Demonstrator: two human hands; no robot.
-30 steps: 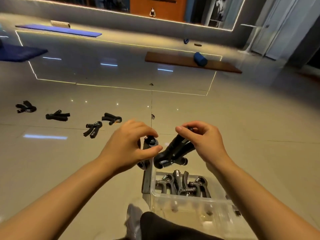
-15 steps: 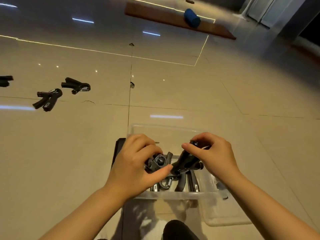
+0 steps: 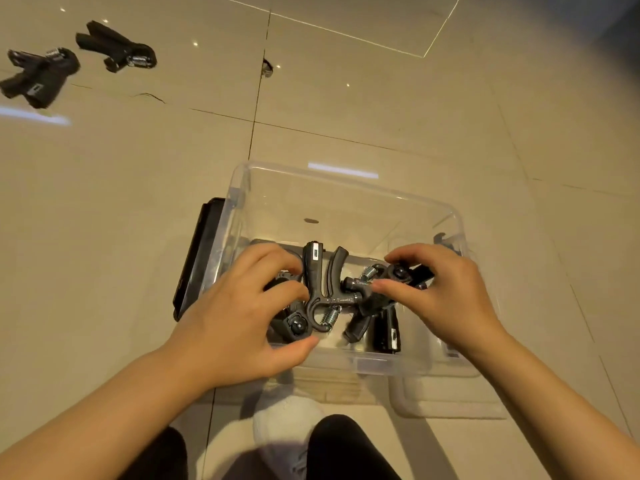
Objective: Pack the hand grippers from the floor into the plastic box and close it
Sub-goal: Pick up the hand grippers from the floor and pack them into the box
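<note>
Packing step: both hands, left hand (image 3: 239, 317) and right hand (image 3: 440, 292), each grip a hand gripper down inside the plastic box (image 3: 346, 188); next, fetch the two grippers (image 3: 116, 46) (far left) on the floor.

No text, brand or number can be read. Small pale labels sit on a gripper (image 3: 314, 271) in the box (image 3: 346, 188) and on one on the floor (image 3: 36, 79), all illegible.

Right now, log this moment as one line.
left hand: holds hand gripper | right hand: holds hand gripper | plastic box: open
</note>
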